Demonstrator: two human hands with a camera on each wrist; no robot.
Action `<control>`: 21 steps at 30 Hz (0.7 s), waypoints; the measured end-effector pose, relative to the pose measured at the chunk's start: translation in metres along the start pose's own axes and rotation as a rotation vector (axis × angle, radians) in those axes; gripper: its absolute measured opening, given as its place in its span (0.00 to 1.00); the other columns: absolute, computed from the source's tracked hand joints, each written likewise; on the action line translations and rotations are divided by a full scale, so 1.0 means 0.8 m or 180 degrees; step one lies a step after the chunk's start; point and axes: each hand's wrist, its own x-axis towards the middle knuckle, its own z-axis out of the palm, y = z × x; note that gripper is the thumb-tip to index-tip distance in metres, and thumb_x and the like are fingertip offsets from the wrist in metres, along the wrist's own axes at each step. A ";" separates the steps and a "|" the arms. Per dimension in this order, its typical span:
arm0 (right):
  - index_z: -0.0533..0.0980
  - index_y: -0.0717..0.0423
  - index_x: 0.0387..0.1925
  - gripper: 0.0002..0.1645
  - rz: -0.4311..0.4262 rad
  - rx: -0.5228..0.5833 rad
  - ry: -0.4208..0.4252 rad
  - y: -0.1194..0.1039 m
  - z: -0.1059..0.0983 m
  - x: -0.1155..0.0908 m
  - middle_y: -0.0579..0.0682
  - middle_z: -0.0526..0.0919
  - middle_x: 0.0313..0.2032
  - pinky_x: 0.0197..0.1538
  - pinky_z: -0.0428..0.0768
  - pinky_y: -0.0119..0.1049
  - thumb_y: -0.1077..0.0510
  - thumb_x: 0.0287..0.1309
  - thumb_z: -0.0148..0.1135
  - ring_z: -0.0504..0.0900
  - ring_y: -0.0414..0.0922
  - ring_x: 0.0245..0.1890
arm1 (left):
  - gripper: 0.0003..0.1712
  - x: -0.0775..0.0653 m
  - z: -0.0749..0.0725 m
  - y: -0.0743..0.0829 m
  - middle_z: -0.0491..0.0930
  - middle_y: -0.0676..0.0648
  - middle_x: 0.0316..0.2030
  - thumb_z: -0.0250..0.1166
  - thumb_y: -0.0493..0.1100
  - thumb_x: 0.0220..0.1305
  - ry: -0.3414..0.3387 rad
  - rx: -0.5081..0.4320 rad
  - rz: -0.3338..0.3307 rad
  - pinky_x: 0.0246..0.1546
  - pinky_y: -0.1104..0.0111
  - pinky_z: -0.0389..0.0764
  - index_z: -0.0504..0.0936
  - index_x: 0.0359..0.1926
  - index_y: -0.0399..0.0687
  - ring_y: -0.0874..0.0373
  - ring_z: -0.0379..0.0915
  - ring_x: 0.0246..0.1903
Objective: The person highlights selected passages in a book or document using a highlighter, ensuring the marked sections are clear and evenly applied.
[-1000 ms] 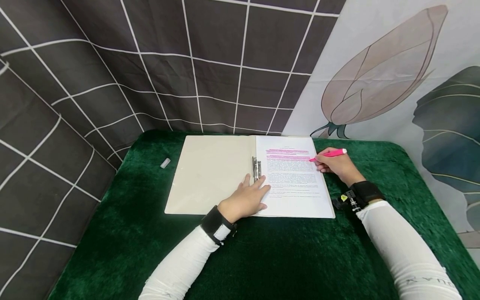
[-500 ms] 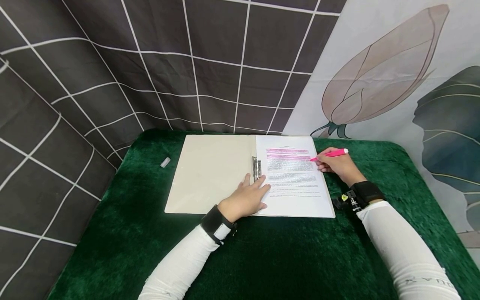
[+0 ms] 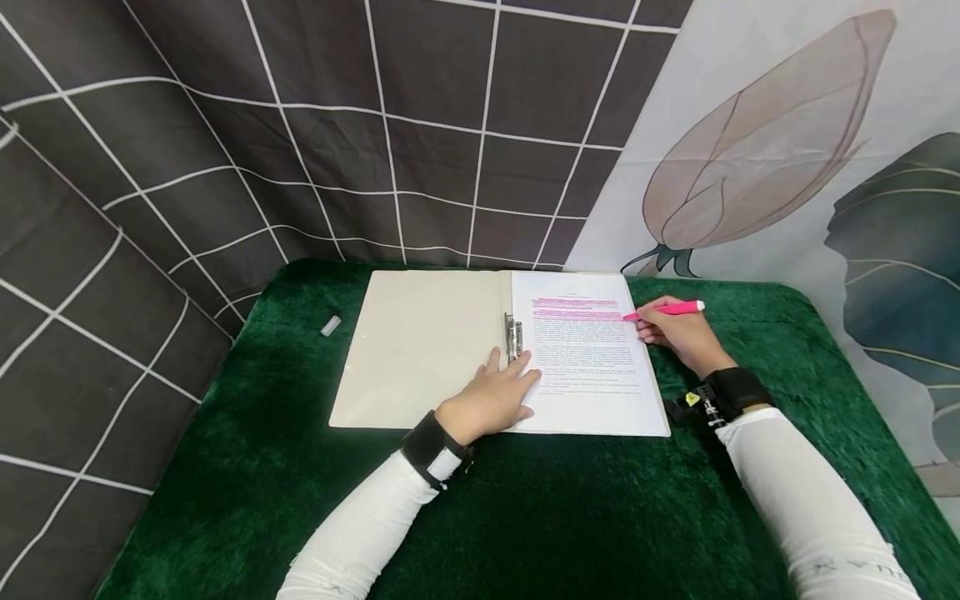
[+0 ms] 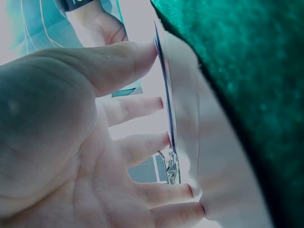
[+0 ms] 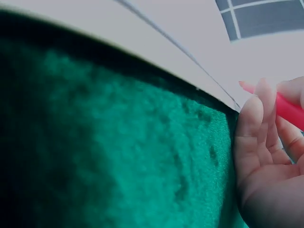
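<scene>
An open cream clip folder (image 3: 427, 350) lies on the green cloth, with printed sheets (image 3: 577, 412) on its right side. Pink highlighting covers several lines near the top of the page. My right hand (image 3: 678, 332) pinches a pink highlighter (image 3: 678, 308), its tip at the right end of the highlighted lines. In the right wrist view the highlighter (image 5: 289, 111) sits between thumb and fingers. My left hand (image 3: 487, 402) rests with spread fingers across the folder's spine and the page's left edge, just below the metal clip (image 3: 513, 336). The left wrist view shows its fingertips touching folder and paper.
A small whitish cap-like piece (image 3: 331, 326) lies on the cloth left of the folder. The green cloth (image 3: 570, 517) spreads over the table. A dark gridded curtain (image 3: 427, 150) hangs behind and to the left, and a leaf-patterned one (image 3: 750, 167) at the right.
My right hand has shifted slightly rightward with the highlighter, whose tip has moved from the line's end toward the page margin. The left hand and folder have stayed put.
</scene>
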 end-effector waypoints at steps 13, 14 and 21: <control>0.71 0.65 0.47 0.21 -0.0031 0.0230 -0.0082 -0.016 0.013 0.002 0.48 0.83 0.30 0.30 0.82 0.26 0.51 0.64 0.61 0.80 0.39 0.25 | 0.36 0.001 0.003 0.000 0.48 0.38 0.76 0.59 0.53 0.67 0.0010 0.0037 -0.0006 0.64 0.37 0.60 0.62 0.72 0.49 0.25 0.41 0.69; 0.71 0.65 0.46 0.22 -0.0062 0.0202 -0.0087 -0.019 0.018 0.001 0.49 0.83 0.30 0.30 0.82 0.26 0.50 0.63 0.62 0.79 0.39 0.25 | 0.36 0.001 0.003 0.000 0.48 0.38 0.76 0.59 0.53 0.67 0.0013 0.0035 -0.0007 0.64 0.37 0.60 0.62 0.72 0.49 0.25 0.41 0.69; 0.73 0.68 0.45 0.22 -0.0321 -0.0069 -0.0096 -0.039 0.052 0.001 0.55 0.84 0.31 0.29 0.82 0.26 0.51 0.63 0.62 0.80 0.39 0.24 | 0.36 0.000 0.002 0.001 0.48 0.38 0.76 0.60 0.52 0.67 0.0020 -0.0001 -0.0001 0.64 0.36 0.60 0.62 0.72 0.49 0.24 0.41 0.69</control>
